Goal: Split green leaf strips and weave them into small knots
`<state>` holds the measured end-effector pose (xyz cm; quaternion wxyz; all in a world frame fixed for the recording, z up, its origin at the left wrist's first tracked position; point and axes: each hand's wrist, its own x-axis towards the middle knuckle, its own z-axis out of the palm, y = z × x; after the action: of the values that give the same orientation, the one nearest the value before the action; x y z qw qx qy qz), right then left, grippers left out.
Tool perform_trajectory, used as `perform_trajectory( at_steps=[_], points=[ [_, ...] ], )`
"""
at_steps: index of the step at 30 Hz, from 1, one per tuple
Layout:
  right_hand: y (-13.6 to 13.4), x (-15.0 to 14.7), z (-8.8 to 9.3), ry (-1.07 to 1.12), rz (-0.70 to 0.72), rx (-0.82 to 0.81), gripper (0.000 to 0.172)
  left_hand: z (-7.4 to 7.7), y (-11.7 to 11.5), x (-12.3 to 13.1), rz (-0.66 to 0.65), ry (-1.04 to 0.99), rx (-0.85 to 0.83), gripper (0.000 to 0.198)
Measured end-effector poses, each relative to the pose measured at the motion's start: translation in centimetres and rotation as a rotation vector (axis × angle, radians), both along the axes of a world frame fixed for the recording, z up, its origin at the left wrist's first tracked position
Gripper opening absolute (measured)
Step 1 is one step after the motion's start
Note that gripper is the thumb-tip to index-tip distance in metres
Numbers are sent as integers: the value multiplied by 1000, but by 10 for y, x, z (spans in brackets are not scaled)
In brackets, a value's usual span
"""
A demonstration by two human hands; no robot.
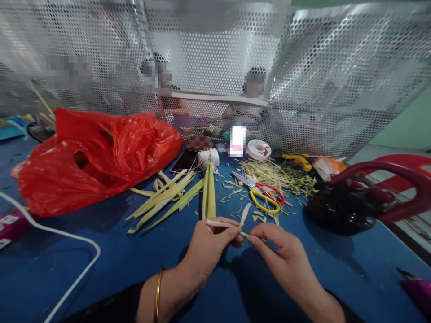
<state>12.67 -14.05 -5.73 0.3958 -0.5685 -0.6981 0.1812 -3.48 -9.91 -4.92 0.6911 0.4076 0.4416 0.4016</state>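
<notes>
Both hands are pinched on a narrow pale leaf strip [245, 214], close together above the blue table. My left hand [205, 244], with a gold bangle at the wrist, grips it between thumb and fingers; parts of the strip stick out to the left and upward. My right hand [284, 249] pinches the strip's other end between thumb and forefinger. Just beyond my left hand lies a long folded leaf [208, 190], its tip near a spool of white thread [208, 159]. More yellow-green leaves [164, 202] lie to the left.
Red-and-yellow-handled scissors [264, 197] lie ahead, beside leaf scraps [269, 175]. A red plastic bag [101, 161] fills the left side; a white cable [67, 233] runs before it. A dark pot-like object with a maroon handle [380, 166] stands right. Behind is a perforated metal screen [215, 54].
</notes>
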Motion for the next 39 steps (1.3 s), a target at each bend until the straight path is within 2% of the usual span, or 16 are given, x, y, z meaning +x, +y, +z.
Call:
perform_trajectory(
  at_steps=[6,12,23,28,33,36,39],
  points=[
    [4,3,-1,67,-21,-16,20,1,-1,0,-32,-70,-94,31],
    [5,3,2,246,-73,-76,18,3,0,1,-85,-68,-69,34],
    [6,2,4,271,-87,-128,22,0,-1,0,-112,-71,-132,33],
    [7,2,6,363,-106,-149,24,0,-2,0,-153,-78,-158,36],
    [10,7,2,501,-256,-141,34,2,-3,1,-190,-7,-149,30],
    [10,9,2,397,-267,-16,26,2,-3,2,-228,67,-107,23],
    [5,7,3,202,-114,52,13,0,-5,3,-321,141,-63,18]
  ],
)
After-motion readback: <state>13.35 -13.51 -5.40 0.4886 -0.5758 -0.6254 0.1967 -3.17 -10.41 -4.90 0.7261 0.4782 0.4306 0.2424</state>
